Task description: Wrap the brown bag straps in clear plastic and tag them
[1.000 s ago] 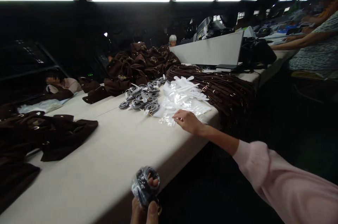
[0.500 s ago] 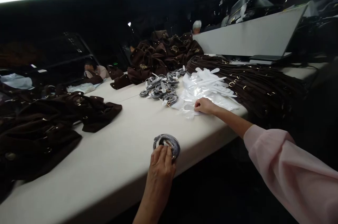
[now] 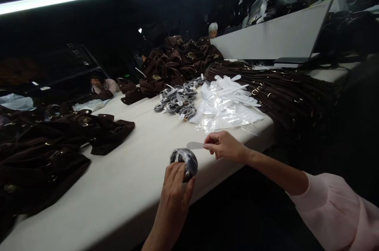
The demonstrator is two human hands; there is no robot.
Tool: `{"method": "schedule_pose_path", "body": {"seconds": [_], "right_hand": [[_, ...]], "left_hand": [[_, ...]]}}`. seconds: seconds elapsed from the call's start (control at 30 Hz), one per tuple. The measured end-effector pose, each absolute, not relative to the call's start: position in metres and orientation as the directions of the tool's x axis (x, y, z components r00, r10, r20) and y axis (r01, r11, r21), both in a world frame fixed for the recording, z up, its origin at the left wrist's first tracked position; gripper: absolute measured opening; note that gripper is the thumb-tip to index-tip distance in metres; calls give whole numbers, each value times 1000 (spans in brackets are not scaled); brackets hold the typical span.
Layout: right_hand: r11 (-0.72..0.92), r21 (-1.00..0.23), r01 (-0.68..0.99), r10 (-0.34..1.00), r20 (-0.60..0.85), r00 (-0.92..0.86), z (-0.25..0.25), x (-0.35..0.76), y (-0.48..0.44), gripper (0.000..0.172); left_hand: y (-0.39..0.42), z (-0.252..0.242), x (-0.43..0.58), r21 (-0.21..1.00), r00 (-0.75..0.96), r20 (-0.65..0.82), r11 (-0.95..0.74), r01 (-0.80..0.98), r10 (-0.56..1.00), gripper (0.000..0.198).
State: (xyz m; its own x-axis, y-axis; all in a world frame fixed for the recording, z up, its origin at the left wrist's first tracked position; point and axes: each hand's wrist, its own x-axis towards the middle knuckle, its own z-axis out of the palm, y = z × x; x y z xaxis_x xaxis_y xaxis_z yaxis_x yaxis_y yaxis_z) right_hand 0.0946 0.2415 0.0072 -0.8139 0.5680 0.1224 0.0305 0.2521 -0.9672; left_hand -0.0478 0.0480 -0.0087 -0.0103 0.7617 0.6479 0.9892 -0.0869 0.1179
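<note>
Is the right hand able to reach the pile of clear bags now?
Probably yes: only bare table lies between the right hand and the clear bags, though it pinches a white strip.

Two hands: the left hand [image 3: 175, 190] grips one wrapped coil [image 3: 186, 159], the right hand [image 3: 227, 147] pinches one white strip [image 3: 194, 145]. Farther off lie one cluster of coils [image 3: 177, 101], too bunched to count, one pile of clear bags [image 3: 227, 115], one bundle of straps [image 3: 284, 97] far right, and two brown heaps, the near-left heap [image 3: 44, 152] and the far heap [image 3: 180, 59].
</note>
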Motion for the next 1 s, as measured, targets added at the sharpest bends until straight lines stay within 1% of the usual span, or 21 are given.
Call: {"method": "schedule_pose_path", "body": {"seconds": [0.07,0.13,0.23,0.3,0.4,0.5,0.57,0.63,0.7,0.77,0.8,0.87,1.0], "right_hand": [[215,-974,69,525,56,-850,0,97,232,18],[114,-993,43,478,17,-878,-5,99,222,20],[-77,-996,-37,491,-6,-871,-11,100,207,26],[-163,-985,-65,500,-25,-866,-16,101,201,29],[-245,-966,-88,478,-41,-877,-24,101,193,31],[-275,-949,-155,520,-11,-854,-31,101,188,30],[-309,-927,-213,559,4,-829,-35,100,184,29],[-392,-881,-265,579,-12,-816,-38,99,180,30],[-493,-818,-296,570,-47,-820,-40,98,177,32],[-555,-773,-306,546,-61,-836,-41,98,175,31],[-563,-770,-301,534,-61,-843,-41,97,174,31],[-525,-807,-271,530,-60,-846,-40,98,174,30],[-343,-925,-162,551,-59,-832,-36,100,180,28]], "left_hand": [[48,-3,-33,151,-14,694,-126,980,720,33],[49,-2,-20,164,-9,717,-156,974,697,35],[54,-9,-7,149,10,710,-164,975,704,36],[58,-17,-5,145,5,705,-150,978,710,35],[60,-27,-6,139,-3,708,-136,981,706,35],[60,-30,-7,148,-5,700,-137,980,714,36],[60,-30,-7,173,-19,687,-138,975,726,36],[59,-28,-5,205,-41,676,-135,969,735,35],[60,-26,-3,243,-68,662,-128,961,747,33],[60,-27,-1,269,-91,653,-118,956,752,32],[61,-28,-1,272,-97,658,-115,955,747,32],[62,-31,-1,268,-106,675,-110,957,730,32],[61,-37,-5,306,-149,637,-71,950,756,30]]}}
